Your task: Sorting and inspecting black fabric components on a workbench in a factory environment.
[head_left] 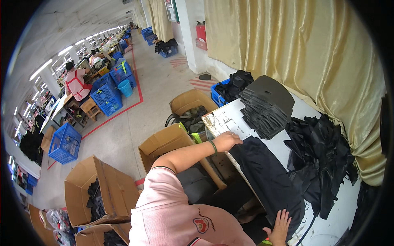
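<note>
A long black fabric piece (266, 176) lies along the near edge of the white table (223, 119). My left hand (227, 142), with a green bangle at the wrist, has its fingers closed on the far corner of that piece. At its other end, my right hand (280, 228) rests flat on the cloth with fingers spread. Beyond the fabric stands a stack of dark grey shaped panels (269, 104). To its right sprawls a loose heap of black fabric pieces (320, 156) with straps trailing down.
Cardboard boxes (164, 141) holding dark goods stand left of the table. A blue crate (219, 94) with black items sits behind it. A yellow curtain (287, 41) hangs along the right. Farther left, a person in a red apron (76, 82) is among blue crates (106, 94).
</note>
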Motion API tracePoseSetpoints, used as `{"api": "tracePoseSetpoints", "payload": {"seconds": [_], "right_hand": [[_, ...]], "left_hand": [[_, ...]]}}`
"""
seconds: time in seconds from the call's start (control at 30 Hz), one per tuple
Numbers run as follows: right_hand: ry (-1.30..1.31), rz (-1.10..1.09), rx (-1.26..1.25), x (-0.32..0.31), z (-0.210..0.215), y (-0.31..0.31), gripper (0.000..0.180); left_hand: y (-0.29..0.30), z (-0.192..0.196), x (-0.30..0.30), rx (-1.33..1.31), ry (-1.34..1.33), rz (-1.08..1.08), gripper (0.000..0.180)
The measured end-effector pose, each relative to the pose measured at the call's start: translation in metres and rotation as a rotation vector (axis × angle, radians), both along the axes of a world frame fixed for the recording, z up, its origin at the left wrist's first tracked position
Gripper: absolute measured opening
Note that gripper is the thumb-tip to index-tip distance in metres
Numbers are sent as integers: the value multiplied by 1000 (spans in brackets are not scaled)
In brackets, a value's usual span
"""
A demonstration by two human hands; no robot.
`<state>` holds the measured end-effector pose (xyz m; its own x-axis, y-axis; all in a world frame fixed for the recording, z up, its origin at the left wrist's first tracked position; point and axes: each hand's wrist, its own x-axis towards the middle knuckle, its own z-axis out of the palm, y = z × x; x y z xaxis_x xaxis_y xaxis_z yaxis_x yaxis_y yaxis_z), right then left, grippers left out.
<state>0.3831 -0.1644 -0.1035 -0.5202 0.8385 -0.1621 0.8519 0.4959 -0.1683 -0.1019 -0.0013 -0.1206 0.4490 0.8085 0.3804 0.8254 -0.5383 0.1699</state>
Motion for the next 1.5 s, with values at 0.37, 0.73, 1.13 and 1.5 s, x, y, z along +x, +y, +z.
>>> {"api": "tracePoseSetpoints", "payload": {"seconds": [0.37, 0.73, 1.13, 1.5], "right_hand": [[1207, -219, -280, -78, 67, 110, 54], [1459, -291, -648, -150, 47, 141, 16], [1315, -364, -607, -142, 42, 135, 11], [1407, -377, -17, -149, 79, 118, 10]], "left_hand": [[-2, 105, 68, 277, -79, -305, 42], [72, 168, 69, 365, 10, -113, 65], [165, 187, 5, -160, -50, -41, 51], [-17, 115, 166, -330, -1074, -528, 47]]}}
